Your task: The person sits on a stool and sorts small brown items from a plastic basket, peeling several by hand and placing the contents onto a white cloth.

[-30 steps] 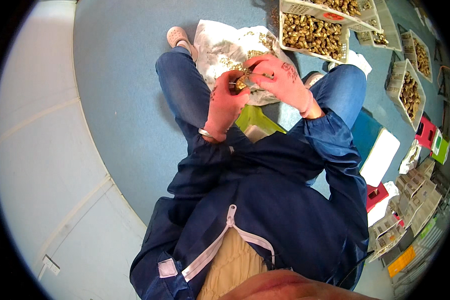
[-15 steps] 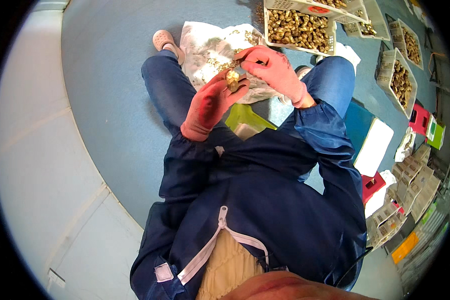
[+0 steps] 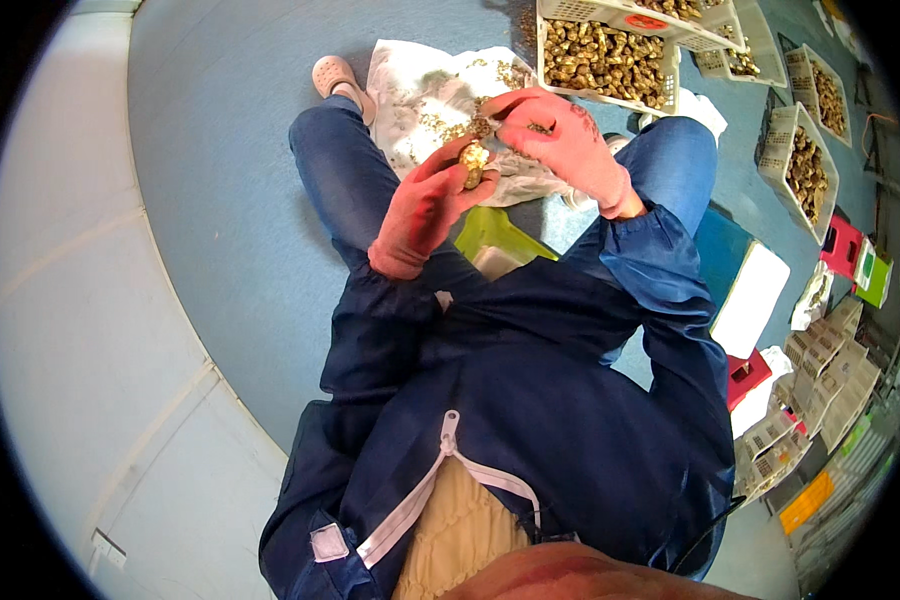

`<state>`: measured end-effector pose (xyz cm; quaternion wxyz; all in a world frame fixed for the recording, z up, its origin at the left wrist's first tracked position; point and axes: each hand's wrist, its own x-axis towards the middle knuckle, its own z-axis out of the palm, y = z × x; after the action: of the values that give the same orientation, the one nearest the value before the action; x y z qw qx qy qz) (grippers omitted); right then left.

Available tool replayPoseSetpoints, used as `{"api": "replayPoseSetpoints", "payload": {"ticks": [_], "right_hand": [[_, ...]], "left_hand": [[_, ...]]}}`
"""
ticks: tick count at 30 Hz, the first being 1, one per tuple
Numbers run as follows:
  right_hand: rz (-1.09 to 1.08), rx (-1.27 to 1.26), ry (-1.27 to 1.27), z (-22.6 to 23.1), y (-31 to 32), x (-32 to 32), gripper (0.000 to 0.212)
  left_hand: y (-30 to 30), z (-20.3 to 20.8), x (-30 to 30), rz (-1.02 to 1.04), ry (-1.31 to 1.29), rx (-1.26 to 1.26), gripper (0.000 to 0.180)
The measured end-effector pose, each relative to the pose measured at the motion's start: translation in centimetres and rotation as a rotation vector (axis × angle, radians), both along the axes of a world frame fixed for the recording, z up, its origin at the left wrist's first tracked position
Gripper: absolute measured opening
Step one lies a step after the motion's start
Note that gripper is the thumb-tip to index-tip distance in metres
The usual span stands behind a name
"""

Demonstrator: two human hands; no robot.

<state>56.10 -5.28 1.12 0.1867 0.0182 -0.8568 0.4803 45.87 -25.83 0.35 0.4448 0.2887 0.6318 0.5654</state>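
Observation:
In my left hand [image 3: 420, 208], gloved in pink, is a stubby brown-and-cream mushroom [image 3: 474, 163], held between thumb and fingers with its pale end up. My right hand [image 3: 562, 135], in a matching glove, is just beyond and to the right of it. Its fingers are bent together; whatever they grip is too small or hidden to name. Under both hands a white cloth [image 3: 395, 95] lies spread on the floor, strewn with brown crumbs and scraps.
A plastic crate [image 3: 610, 98] full of similar mushrooms stands beyond my right hand; another crate [image 3: 775, 150] is farther right. Below my hands, between my legs, sits a green container [image 3: 490, 232]. A blue box with a white panel [image 3: 750, 300] is beside my right knee. A pale wall [image 3: 70, 300] rises at left.
The mushroom has tilted slightly in my left hand, showing more of its pale end. My right hand's fingers have shifted a little. The whole view has slid slightly.

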Motion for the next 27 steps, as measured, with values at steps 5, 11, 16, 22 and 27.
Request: {"api": "replayPoseSetpoints", "payload": {"ticks": [5,11,16,22,27], "right_hand": [[-0.010,-0.128,-0.146,0.9,-0.8,-0.2,0.012],[0.011,-0.184,-0.187,1.0,-1.3,-0.2,0.010],[0.015,-0.205,-0.167,1.3,-0.9,-0.1,0.012],[-0.038,-0.143,-0.100,0.5,-0.8,-0.3,0.014],[-0.018,-0.219,-0.179,1.5,-1.3,-0.4,0.013]], "left_hand": [[-0.1,-0.4,0.1,0.007,-0.025,-0.034,0.043],[-0.1,-0.5,0.2,0.110,-0.253,0.045,0.038],[0.3,1.0,0.2,0.276,-0.875,0.125,0.037],[0.2,1.1,-0.1,0.246,-0.836,0.099,0.046],[0.5,1.8,0.1,0.260,-0.737,0.056,0.050]]}}
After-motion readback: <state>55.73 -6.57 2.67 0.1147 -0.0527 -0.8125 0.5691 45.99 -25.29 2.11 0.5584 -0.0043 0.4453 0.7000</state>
